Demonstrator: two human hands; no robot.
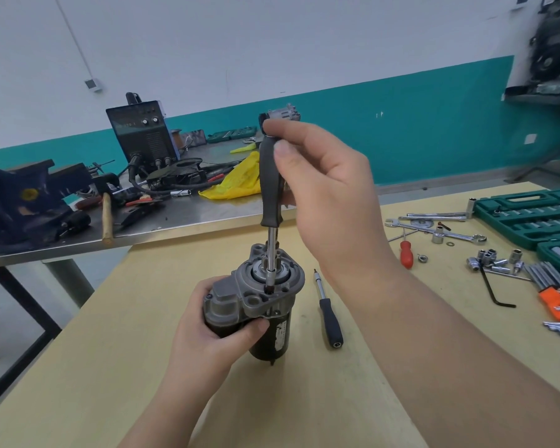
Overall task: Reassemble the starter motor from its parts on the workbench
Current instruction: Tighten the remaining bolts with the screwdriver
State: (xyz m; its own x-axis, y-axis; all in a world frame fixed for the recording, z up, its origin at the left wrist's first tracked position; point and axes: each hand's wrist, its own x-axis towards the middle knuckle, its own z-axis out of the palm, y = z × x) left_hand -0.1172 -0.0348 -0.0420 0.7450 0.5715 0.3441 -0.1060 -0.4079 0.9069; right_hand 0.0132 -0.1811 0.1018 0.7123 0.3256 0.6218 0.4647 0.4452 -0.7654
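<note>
Starter motor (265, 305): stands upright on the yellow tabletop (143, 367), its main parts already joined.
Left hand (217, 321): wrapped around the motor's side, holding it steady.
Right hand (320, 176): fingers pinch the black handle of the screwdriver (271, 189), whose tip sits in a hole on the top cover.
Done: body and cover look put together.
Left: probably tightening screws; how many, I cannot tell.
Nearby: a spare driver (328, 315) lies just beside the motor.

We see our left hand (207, 321) and right hand (330, 189) bare, without gloves, rings or watch; both forearms are uncovered, no sleeve reaching them.
</note>
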